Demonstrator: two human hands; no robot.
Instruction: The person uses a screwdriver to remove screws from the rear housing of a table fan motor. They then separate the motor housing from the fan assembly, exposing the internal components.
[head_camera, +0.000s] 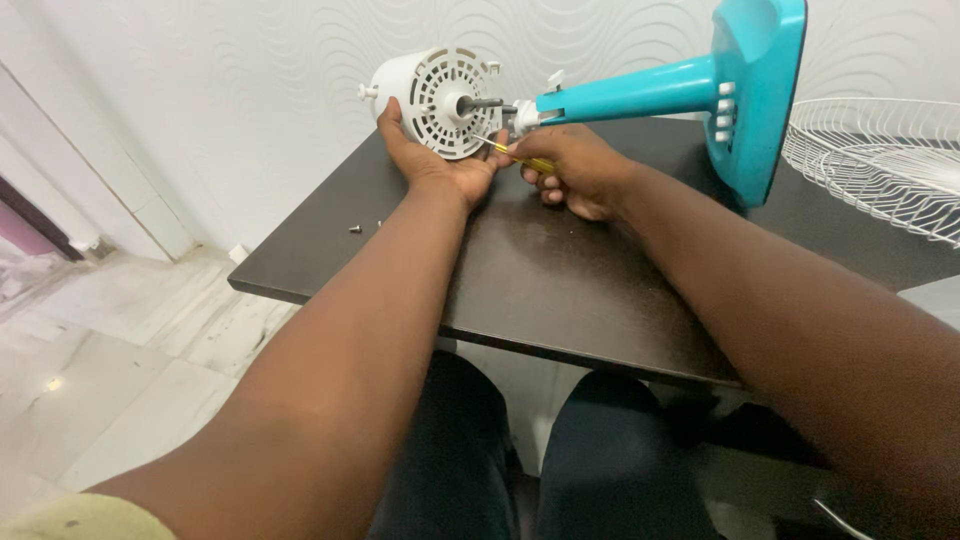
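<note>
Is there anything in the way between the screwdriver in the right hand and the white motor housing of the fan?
Nothing visible blocks it. The right hand holds the yellow screwdriver with its tip right at the white motor housing, where the teal neck joins. The left hand cups the housing from the other side, clear of the tool.

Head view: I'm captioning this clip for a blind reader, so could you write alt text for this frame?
A person's left hand steadies a white fan motor housing lying on a dark table, while the right hand works a yellow screwdriver at its joint with the teal stand. A white wire grille lies at right; small screws sit near the table's left edge.
</note>
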